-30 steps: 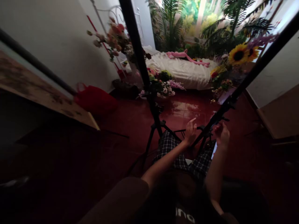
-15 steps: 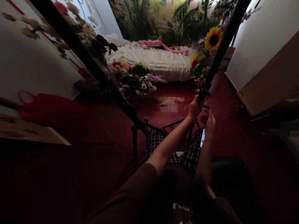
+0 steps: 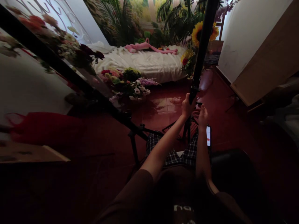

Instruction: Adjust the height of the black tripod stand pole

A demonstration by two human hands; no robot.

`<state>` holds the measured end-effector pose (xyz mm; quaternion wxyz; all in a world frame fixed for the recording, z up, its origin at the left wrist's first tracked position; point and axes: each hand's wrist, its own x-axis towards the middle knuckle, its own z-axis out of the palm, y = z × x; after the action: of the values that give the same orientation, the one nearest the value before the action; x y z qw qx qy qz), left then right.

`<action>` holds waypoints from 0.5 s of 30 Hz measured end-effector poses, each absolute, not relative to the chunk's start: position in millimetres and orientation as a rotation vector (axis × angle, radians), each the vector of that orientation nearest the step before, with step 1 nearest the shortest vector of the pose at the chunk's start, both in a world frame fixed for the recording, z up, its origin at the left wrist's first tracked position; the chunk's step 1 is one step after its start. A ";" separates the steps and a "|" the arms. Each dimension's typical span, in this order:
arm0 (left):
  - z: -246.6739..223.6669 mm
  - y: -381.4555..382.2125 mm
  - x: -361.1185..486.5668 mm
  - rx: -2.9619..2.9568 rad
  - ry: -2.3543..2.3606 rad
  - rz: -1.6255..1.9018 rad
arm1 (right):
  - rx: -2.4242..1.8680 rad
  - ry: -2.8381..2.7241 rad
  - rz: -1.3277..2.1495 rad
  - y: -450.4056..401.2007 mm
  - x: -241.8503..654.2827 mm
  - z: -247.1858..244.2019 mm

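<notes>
My left hand [image 3: 186, 107] is wrapped around the black pole [image 3: 201, 56], whose long axis rises steeply ahead, its top leaning right. My right hand [image 3: 203, 116] is just right of the pole's lower part, fingers partly curled; I cannot tell whether they touch its small knob [image 3: 199, 104].

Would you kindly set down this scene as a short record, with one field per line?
Left hand: gripping the more upright black pole
Right hand: near that pole's lower part, contact unclear
Phone: screen lit, beside the right forearm
Second pole: slanting across the left of the picture
Behind: pink toy lying on white cloth
Floor: red, shiny
</notes>
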<state>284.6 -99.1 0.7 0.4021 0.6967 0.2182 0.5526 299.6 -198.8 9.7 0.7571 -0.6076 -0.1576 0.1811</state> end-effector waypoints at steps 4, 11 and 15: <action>1.6 -99.9 285.0 1.739 0.528 1.438 | -1.466 -0.346 0.416 -191.7 310.2 24.1; 1.2 -102.0 286.9 1.735 0.575 1.469 | -1.695 -0.443 0.419 -195.2 331.8 34.8; -2.6 -100.0 286.9 1.763 0.571 1.450 | -1.655 -0.461 0.491 -197.4 334.5 37.5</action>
<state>286.9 -100.0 -2.6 0.3843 0.6916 0.2241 0.5690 334.5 -197.4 37.5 0.6268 -0.7217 -0.2010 0.2143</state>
